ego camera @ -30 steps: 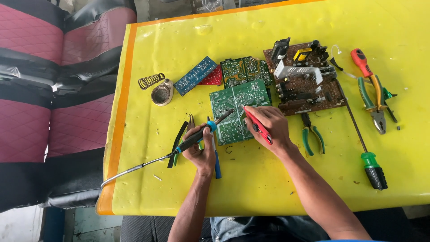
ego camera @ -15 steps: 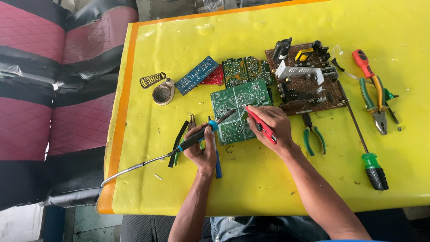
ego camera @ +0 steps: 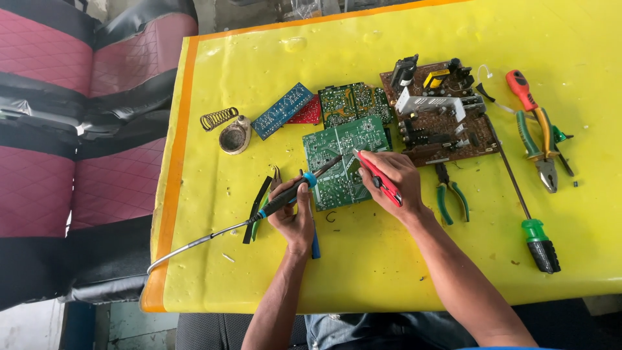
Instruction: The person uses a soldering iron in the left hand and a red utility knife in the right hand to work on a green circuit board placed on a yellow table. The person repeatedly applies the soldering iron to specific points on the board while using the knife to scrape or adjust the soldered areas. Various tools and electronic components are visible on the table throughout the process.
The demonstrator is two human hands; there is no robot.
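Two tools meet on green circuit board [ego camera: 346, 159].

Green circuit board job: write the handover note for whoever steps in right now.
Left hand: grips the soldering iron, tip on the green circuit board.
Right hand: holds a red tool, its tip on the board beside the iron's tip.
Board lies flat on the yellow table, solder side up. Iron's stand sits to the left; brown board, green-handled pliers and screwdriver to the right.
Done: both tips placed at one spot.
Left: whether the joint is finished is too small to tell.
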